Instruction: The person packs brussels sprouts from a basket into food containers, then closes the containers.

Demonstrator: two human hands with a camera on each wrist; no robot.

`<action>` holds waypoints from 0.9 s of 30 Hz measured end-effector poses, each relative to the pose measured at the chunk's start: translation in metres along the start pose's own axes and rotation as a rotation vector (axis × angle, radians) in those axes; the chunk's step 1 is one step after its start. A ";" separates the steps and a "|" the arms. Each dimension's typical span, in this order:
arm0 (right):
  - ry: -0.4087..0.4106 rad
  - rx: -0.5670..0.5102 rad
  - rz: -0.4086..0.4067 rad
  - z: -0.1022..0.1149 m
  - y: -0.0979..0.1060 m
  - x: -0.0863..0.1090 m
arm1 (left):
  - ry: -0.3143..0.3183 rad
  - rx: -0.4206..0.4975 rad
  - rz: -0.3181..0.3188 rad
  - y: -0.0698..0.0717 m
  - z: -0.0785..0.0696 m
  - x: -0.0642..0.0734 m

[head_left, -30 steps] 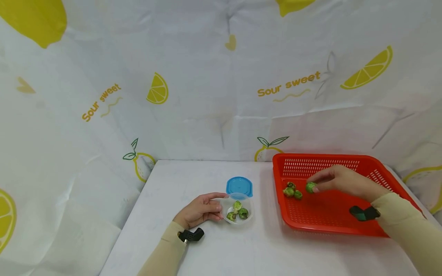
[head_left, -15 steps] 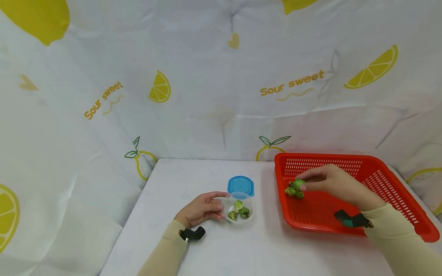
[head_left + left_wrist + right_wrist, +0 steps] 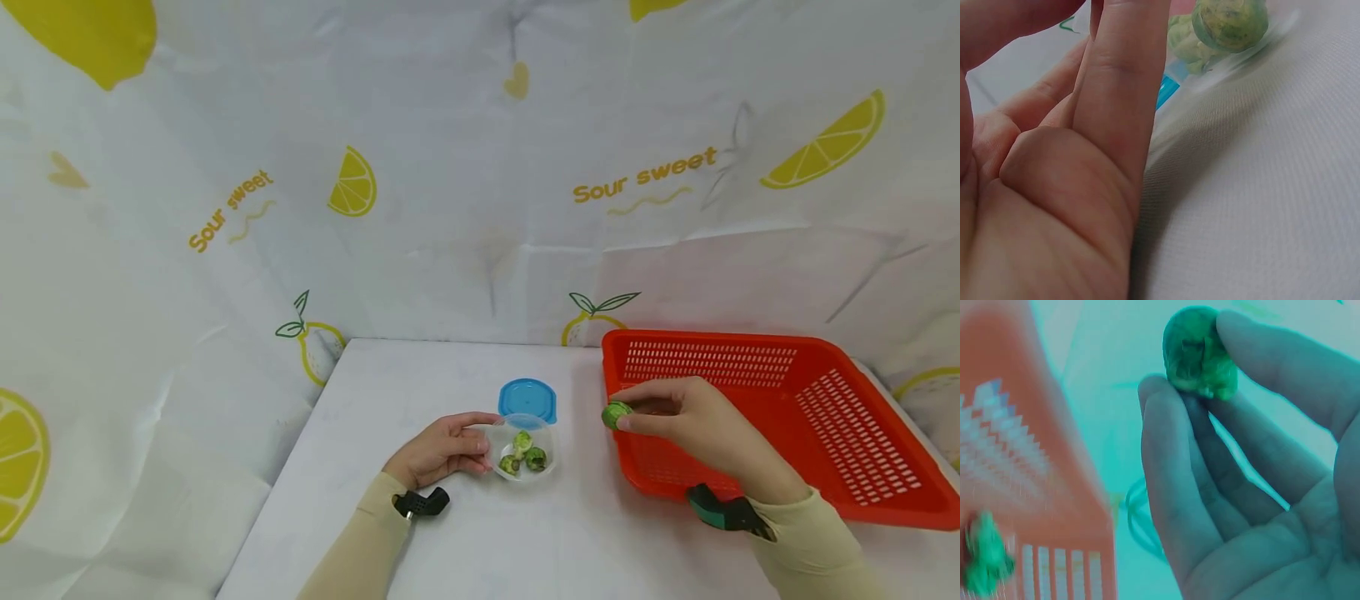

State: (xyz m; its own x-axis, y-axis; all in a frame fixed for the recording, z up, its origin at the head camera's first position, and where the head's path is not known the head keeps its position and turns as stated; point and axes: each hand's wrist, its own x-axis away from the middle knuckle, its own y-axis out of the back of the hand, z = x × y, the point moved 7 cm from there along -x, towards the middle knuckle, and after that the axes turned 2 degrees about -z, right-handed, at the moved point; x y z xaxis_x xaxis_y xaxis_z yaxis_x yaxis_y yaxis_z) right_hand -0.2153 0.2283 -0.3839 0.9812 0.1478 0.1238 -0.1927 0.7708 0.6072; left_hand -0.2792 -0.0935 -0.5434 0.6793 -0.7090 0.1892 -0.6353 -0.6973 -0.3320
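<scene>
My left hand (image 3: 438,450) grips the left side of a small clear plastic container (image 3: 528,478) on the table. Inside it lie three Brussels sprouts (image 3: 536,458), partly visible past the fingers in the left wrist view. Between thumb and fingertips, my right hand (image 3: 697,425) pinches another green Brussels sprout (image 3: 615,415), held up over the left rim of the red basket (image 3: 802,433). The right wrist view shows that sprout (image 3: 1200,353) close up, with loose sprouts (image 3: 988,556) still in the basket; the right hand hides these in the head view.
A blue lid (image 3: 527,400) lies flat just behind the container, slightly overlapped by its rim in the head view. The basket's slotted walls rise at the right of the white table (image 3: 465,542). Behind hangs a lemon-printed cloth (image 3: 450,167).
The right hand has moved left from inside the basket to its left rim, carrying the sprout past the others. The left hand keeps its hold on the container.
</scene>
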 end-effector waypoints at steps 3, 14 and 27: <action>0.016 -0.009 -0.018 0.012 -0.019 -0.001 | 0.005 0.007 -0.012 0.001 0.000 0.001; 0.126 -0.079 -0.014 0.040 -0.086 -0.017 | -0.008 0.024 0.011 -0.001 0.000 -0.001; 0.136 0.005 -0.024 0.032 -0.120 -0.032 | -0.008 0.021 -0.004 0.001 0.001 0.001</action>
State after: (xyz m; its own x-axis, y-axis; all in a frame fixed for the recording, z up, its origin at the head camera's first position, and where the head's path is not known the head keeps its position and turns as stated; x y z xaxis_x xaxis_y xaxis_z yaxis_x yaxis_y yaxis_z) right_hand -0.2242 0.1112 -0.4351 0.9773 0.2120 0.0012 -0.1684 0.7725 0.6123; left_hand -0.2788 -0.0946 -0.5442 0.6850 -0.7051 0.1831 -0.6245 -0.6978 -0.3509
